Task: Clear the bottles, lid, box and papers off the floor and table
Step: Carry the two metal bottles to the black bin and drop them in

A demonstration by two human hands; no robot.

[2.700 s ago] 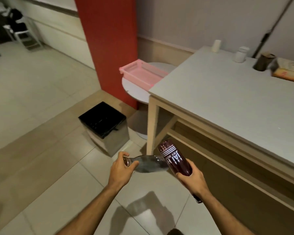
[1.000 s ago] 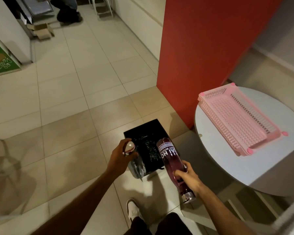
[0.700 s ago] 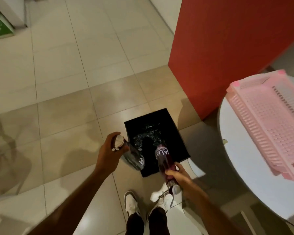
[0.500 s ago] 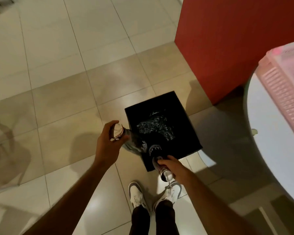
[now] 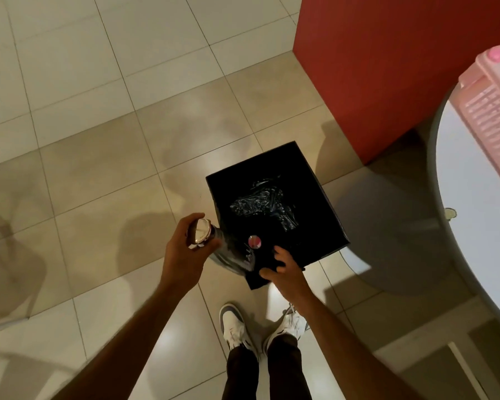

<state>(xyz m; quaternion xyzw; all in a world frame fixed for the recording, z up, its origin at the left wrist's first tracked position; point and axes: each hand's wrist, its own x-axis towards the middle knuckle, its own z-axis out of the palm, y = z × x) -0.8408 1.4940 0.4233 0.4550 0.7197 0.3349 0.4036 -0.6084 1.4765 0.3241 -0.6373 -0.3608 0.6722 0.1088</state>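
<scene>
Clear bottle: I hold it in my left hand, fingers curled round the neck end, its round cap facing up at me. The body slants down toward 4 o'clock, its lower end over the near-left corner of the bin.
Red bottle: only a small pinkish round end shows, inside the bin's opening, at 11 o'clock from my right hand and just beside the clear bottle's lower end. The rest is lost in the dark.
Left hand: gripping the clear bottle, at 9 o'clock from the bin's near corner.
Right hand: holding nothing, fingers loosely spread over the bin's near edge; nothing sits between them.
Bin: black, square, on the tiled floor; a crumpled black liner shines inside, at 12 o'clock from the red bottle's end.
Shoes: my white pair, at 6 o'clock from the bin.
Red pillar: at 1 o'clock from the bin.
Round table: at 3 o'clock, white top, with a pink tray on its far part.
</scene>
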